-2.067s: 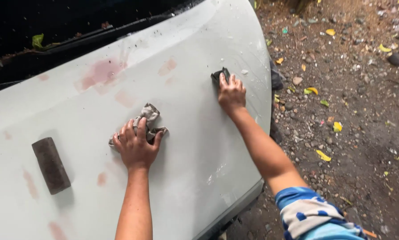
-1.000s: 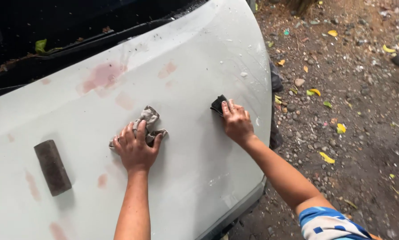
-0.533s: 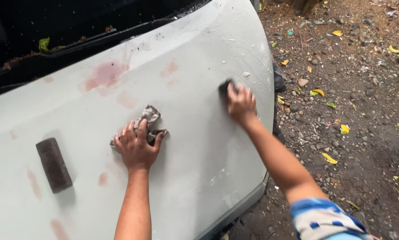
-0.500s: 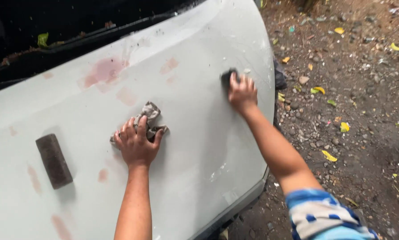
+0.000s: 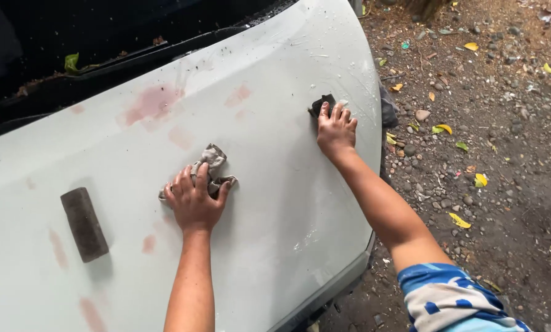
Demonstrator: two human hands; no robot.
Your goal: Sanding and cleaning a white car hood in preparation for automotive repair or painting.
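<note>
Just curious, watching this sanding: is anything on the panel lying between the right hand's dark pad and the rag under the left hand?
Nothing visible. Bare pale panel separates the dark pad under the right hand from the rag under the left hand.

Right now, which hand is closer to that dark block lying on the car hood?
Left. The left hand presses a grey rag just right of the dark block, with bare hood between. The right hand is far across, on a dark pad near the hood's edge.

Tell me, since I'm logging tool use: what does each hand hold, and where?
Left hand presses a crumpled rag flat; right hand presses a dark pad from above.
</note>
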